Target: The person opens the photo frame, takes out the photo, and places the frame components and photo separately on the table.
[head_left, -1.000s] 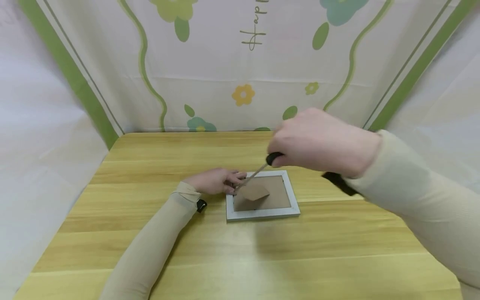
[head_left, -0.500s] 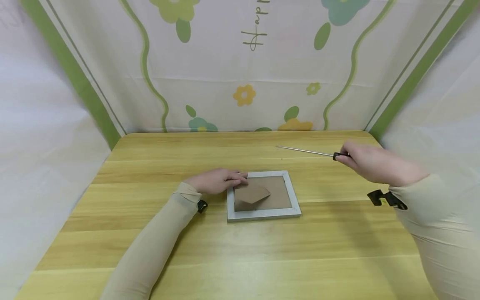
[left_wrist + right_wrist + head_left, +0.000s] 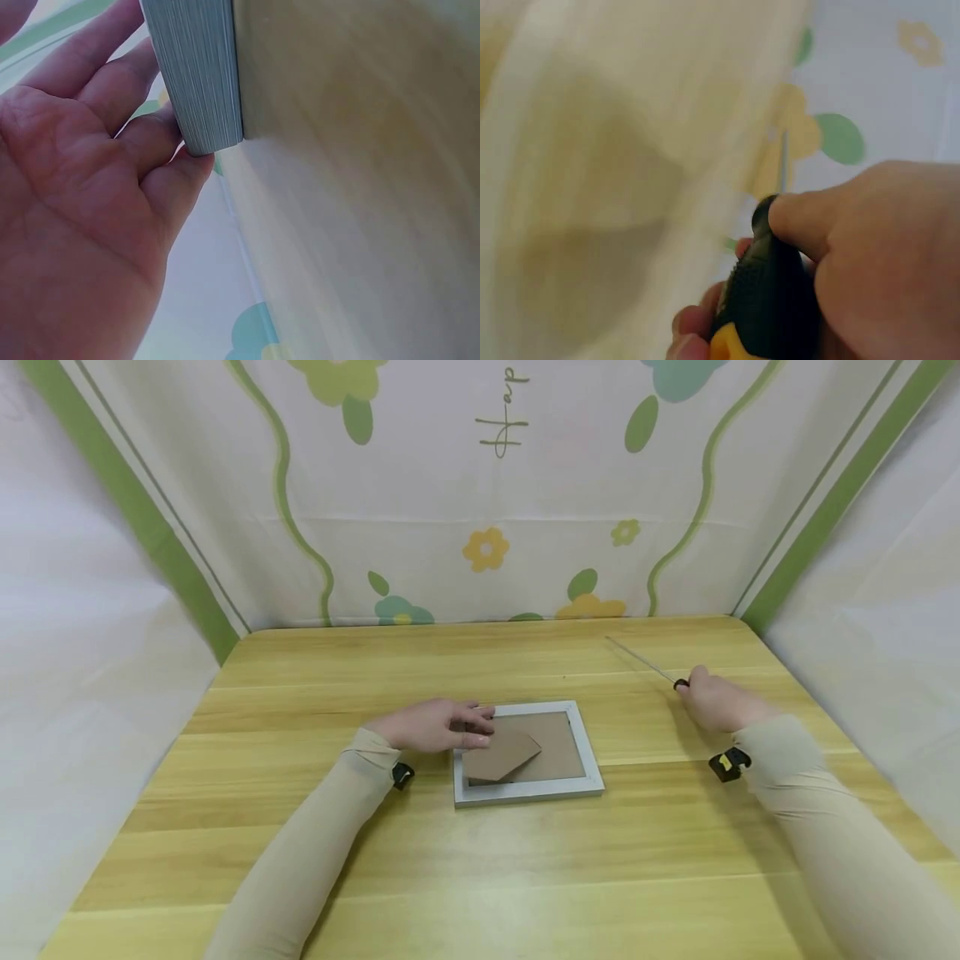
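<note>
A picture frame (image 3: 527, 790) with a pale silvery border lies back side up on the table. Its brown backing board (image 3: 551, 739) carries a brown stand flap (image 3: 501, 757) that tilts over the left part. My left hand (image 3: 435, 725) rests at the frame's left side, its fingers reaching over the upper left corner. In the left wrist view, the fingers touch the frame's edge (image 3: 196, 71) without curling round it. Off to the right, my right hand (image 3: 716, 700) grips a screwdriver (image 3: 645, 661) by its black and yellow handle (image 3: 769, 292). The thin shaft points toward the back of the table.
The wooden table (image 3: 360, 877) ends at a white curtain (image 3: 420, 485) printed with flowers. White cloth also hangs at both sides. Each wrist wears a black strap, and the right one has a black and yellow buckle (image 3: 729, 764).
My right hand has carried the screwdriver away from the frame's left edge to the right, then lower toward the table. The stand flap leans further left. The left hand has stayed almost still.
</note>
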Motion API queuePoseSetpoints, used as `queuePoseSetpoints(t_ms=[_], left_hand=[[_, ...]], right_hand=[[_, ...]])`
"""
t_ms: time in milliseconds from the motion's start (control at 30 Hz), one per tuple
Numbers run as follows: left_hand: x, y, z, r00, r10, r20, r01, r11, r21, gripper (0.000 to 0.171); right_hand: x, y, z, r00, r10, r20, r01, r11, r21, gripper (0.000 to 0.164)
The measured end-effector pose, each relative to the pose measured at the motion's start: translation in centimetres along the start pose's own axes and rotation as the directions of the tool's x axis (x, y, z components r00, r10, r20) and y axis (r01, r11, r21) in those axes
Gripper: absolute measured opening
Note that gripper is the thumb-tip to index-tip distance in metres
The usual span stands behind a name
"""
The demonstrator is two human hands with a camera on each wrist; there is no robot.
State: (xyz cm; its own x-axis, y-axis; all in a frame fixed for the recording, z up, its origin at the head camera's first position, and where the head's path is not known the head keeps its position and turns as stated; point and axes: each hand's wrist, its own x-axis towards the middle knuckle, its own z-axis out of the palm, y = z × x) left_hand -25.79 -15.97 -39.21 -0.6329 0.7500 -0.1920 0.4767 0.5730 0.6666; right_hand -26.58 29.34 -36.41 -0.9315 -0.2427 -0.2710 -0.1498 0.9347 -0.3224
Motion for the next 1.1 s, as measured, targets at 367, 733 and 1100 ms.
queuePoseSetpoints(t_ms=[367,733,1100], left_hand=[[0.0,0.0,-0.2,1.0,0.013,0.006,-0.013,1.0,0.005,0.048],[0.1,-0.1,-0.1,1.0,0.009,0.012,-0.009,1.0,-0.006,0.046],[0.1,0.1,-0.2,1.0,0.01,0.016,-0.011,0.999,0.031,0.039]], right_hand=[[1.2,-0.3,1.6,0.998,0.054,0.04,-0.053,0.998,-0.031,0.03],[1.8,-0.5,2.0,0.993,0.103,0.066,-0.099,0.994,-0.054,0.038],[1.8,-0.3,2.0,0.983,0.111,0.147,-0.102,0.993,-0.065,0.042]])
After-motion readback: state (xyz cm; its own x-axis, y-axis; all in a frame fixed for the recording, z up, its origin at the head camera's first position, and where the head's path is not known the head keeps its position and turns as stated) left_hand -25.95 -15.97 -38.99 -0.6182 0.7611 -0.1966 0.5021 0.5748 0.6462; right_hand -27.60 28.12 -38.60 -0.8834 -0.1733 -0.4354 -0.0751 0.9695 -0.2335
